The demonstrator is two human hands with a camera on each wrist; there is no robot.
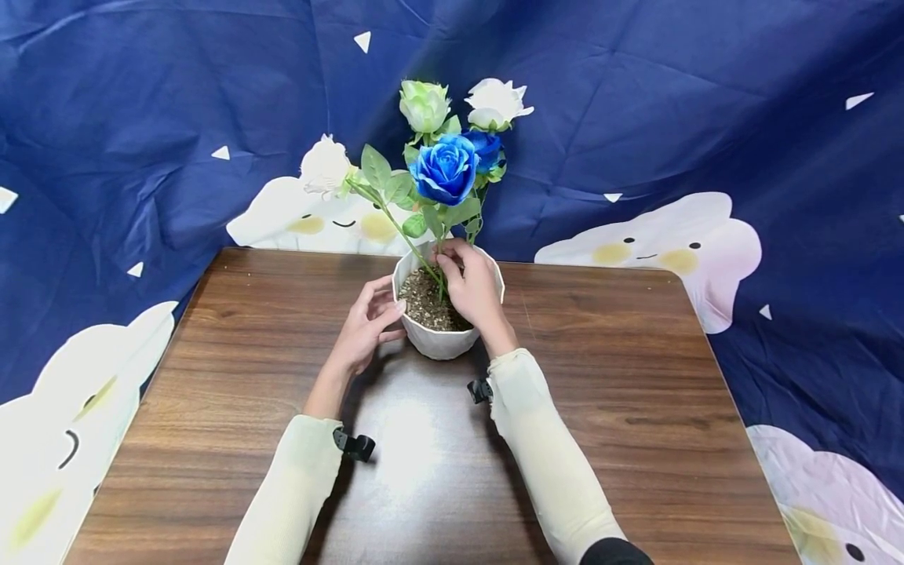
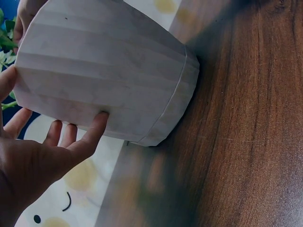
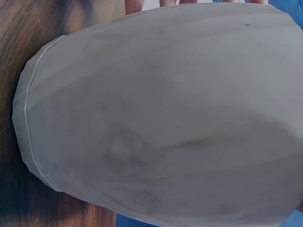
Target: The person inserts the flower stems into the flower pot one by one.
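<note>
A white faceted flower pot (image 1: 441, 344) filled with brown soil (image 1: 427, 302) stands on the table. My left hand (image 1: 363, 329) holds its left side, thumb at the rim and fingers spread against the outer wall; the left wrist view shows this hand (image 2: 45, 156) on the pot (image 2: 109, 71). Over the soil, my right hand (image 1: 473, 286) pinches a green stem, apparently that of the front blue rose (image 1: 446, 169); its fingertips are partly hidden. A white rose (image 1: 326, 165) leans left on a slanting stem. The pot's wall (image 3: 156, 113) fills the right wrist view, hiding the right fingers.
Behind the front bloom rise a second blue rose (image 1: 486, 149), a pale green rose (image 1: 425, 106) and a white rose (image 1: 497, 102). The pot stands near the far edge of the brown wooden table (image 1: 600, 377). A dark blue cloth (image 1: 636, 94) with clouds hangs behind.
</note>
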